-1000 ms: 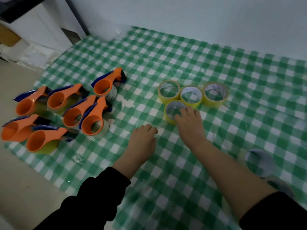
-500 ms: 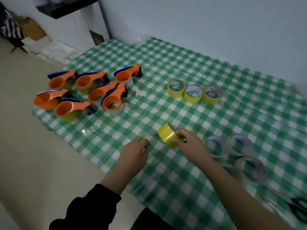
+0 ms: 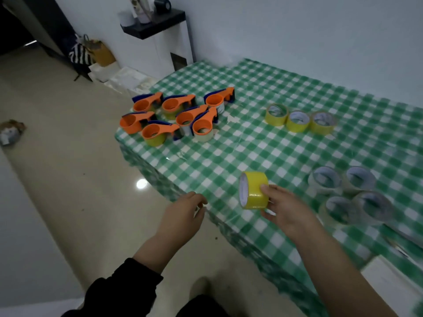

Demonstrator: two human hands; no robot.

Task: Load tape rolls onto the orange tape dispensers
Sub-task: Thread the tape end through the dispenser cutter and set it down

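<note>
On the left part of the green checked cloth [image 3: 229, 156], your orange tape dispensers [image 3: 190, 114] sit bunched together, several with a roll already in them. Nearer you, your left hand [image 3: 183, 216] hovers at the table edge, fingers loosely curled and holding nothing. Just beside it, the yellow tape roll [image 3: 254, 193] is lifted off the cloth on its side, and your right hand [image 3: 283, 209] grips it, thumb on top and fingers under. Farther back, three yellow rolls [image 3: 297, 121] lie flat in a touching row. At the right, four clear rolls [image 3: 343, 193] cluster.
</note>
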